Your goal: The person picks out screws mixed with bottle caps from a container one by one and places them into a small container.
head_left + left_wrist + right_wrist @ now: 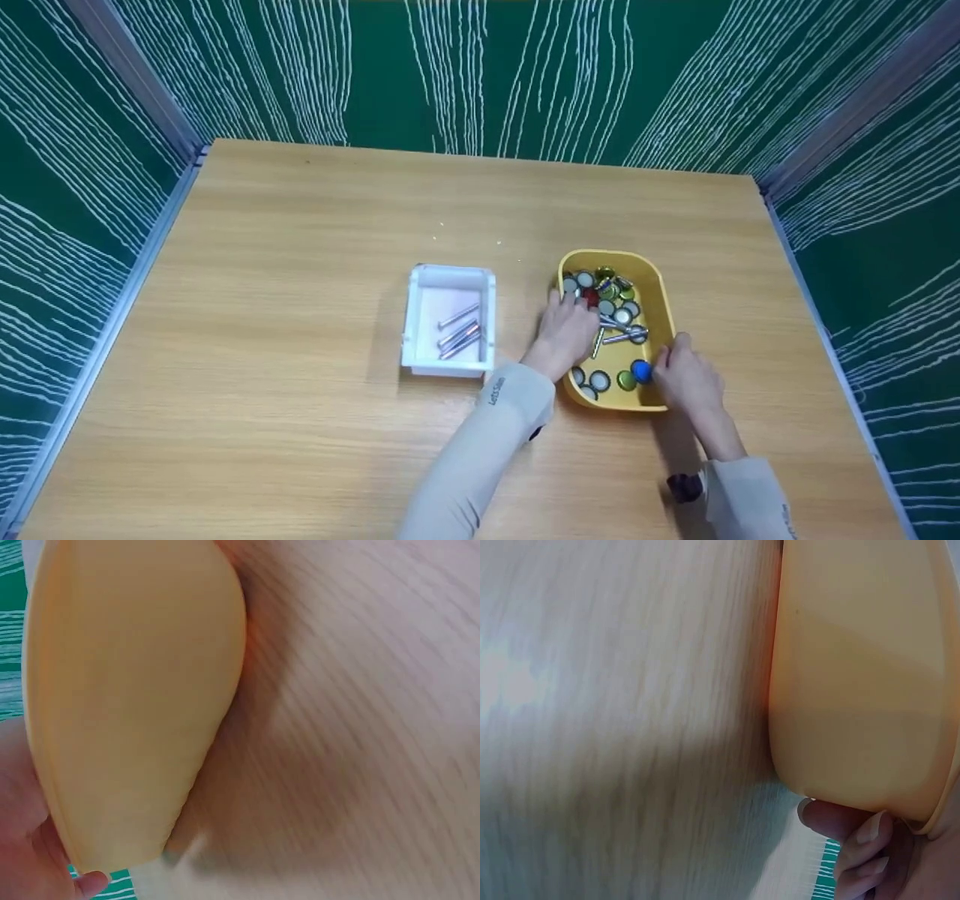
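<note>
The yellow bin [658, 307], smooth plastic with rounded corners, sits on the wood-grained tabletop [262, 300], nearer its right edge than its left; the left hand [568, 331] reaches over the bin's left wall, fingers bent about the rim with some inside and a fingertip on the outer face, so it has hold of that wall; whether it also pinches anything inside I cannot tell. The right hand [688, 376] is curled firmly round the wall by the bin's near right corner, fingertips pressed to the outside. Within lie round, crimped bottle caps [599, 381], grey-faced, green and gold; a red cap [591, 298] is close to the left fingers; a blue cap [641, 370] lies just beside the right hand; shiny metal bolts [625, 337] cross midway. Left of it, well apart from the tabletop's edges, a white bin [411, 322], boxy and rigid, holds slim silvery bolts lying aslant.
</note>
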The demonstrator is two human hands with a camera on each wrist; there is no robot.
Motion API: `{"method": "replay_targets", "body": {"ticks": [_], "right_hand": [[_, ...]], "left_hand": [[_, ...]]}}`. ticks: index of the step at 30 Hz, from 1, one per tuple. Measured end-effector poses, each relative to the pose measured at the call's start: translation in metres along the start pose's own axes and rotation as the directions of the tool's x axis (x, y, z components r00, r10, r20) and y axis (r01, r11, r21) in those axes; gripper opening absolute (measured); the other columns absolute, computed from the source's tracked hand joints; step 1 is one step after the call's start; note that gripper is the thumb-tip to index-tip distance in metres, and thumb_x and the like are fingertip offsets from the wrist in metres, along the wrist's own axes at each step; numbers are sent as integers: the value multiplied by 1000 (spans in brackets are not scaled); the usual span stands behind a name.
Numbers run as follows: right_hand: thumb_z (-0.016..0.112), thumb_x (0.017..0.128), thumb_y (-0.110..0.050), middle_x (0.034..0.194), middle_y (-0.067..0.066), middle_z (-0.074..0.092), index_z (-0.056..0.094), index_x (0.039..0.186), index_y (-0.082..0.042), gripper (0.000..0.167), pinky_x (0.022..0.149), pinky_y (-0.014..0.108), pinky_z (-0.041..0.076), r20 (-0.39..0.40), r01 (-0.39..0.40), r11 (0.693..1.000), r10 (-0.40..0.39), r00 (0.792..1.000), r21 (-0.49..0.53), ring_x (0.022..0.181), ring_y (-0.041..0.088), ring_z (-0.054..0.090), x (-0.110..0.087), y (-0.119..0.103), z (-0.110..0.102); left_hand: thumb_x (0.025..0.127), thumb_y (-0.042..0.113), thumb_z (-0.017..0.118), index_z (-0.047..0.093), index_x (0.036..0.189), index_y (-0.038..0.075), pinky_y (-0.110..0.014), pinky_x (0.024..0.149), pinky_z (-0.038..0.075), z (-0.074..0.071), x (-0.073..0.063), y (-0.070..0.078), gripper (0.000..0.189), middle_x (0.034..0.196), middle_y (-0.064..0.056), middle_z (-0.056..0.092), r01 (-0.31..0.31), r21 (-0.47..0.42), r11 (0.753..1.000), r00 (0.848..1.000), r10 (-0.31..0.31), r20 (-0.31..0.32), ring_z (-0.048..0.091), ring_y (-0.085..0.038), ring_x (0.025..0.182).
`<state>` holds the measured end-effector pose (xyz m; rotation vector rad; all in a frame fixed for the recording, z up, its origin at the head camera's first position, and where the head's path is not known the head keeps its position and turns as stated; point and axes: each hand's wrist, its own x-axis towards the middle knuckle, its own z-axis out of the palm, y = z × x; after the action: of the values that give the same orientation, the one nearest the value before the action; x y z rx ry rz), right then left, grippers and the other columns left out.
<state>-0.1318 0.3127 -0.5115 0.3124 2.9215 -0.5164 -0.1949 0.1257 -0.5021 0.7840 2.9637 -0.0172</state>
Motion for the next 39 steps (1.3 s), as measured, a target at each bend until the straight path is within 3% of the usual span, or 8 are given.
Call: {"method": "replay_targets", "body": {"ticks": [9, 15, 20, 27, 33, 39], "right_hand": [[31, 103, -27, 84, 27, 60, 42, 110, 5, 34, 56, 46, 43, 19, -22, 1000, 22, 1000, 1, 70, 37, 60, 2, -2, -2], [30, 102, -25, 87, 35, 62, 41, 109, 6, 33, 56, 51, 44, -5, -3, 1000, 3, 1000, -15, 74, 46, 62, 2, -2, -2], [30, 102, -25, 85, 35, 62, 40, 107, 5, 32, 56, 51, 44, -5, 10, 1000, -10, 1000, -15, 73, 46, 62, 1, -2, -2], [30, 102, -25, 84, 34, 61, 40, 107, 4, 31, 54, 48, 43, -2, 15, 1000, -15, 1000, -11, 71, 45, 62, 1, -1, -2], [30, 103, -25, 84, 32, 61, 41, 108, 5, 32, 53, 46, 43, 1, 5, 1000, -5, 1000, -2, 70, 42, 61, 0, -1, -1], [30, 103, -26, 85, 30, 60, 41, 109, 4, 33, 54, 45, 42, 14, -15, 1000, 15, 1000, -2, 70, 39, 60, 0, -3, -1]], "left_hand": [[96, 25, 55, 66, 122, 26, -33, 96, 37, -2, 2, 5, 28, 123, 5, 63, 48, 16, 999, 999, -49, 20, 54, -15, 115], [97, 26, 53, 71, 112, 29, -33, 94, 34, -4, 4, 7, 23, 120, 7, 66, 75, -1, 997, 996, -75, 37, 51, -15, 117], [95, 30, 57, 72, 105, 34, -33, 94, 32, -2, 5, 11, 18, 115, 12, 68, 106, 48, 993, 991, -109, 76, 50, -14, 111], [100, 33, 49, 68, 114, 36, -35, 98, 31, -1, 5, 15, 24, 120, 12, 66, 81, 139, 987, 989, -97, 115, 48, -17, 116], [99, 35, 50, 66, 116, 37, -36, 102, 28, -3, 4, 17, 24, 124, 12, 65, 62, 162, 985, 987, -85, 135, 45, -19, 123], [97, 33, 55, 67, 109, 37, -38, 104, 28, -3, 3, 15, 18, 115, 16, 68, 31, 149, 988, 990, -50, 132, 48, -19, 122]]}}
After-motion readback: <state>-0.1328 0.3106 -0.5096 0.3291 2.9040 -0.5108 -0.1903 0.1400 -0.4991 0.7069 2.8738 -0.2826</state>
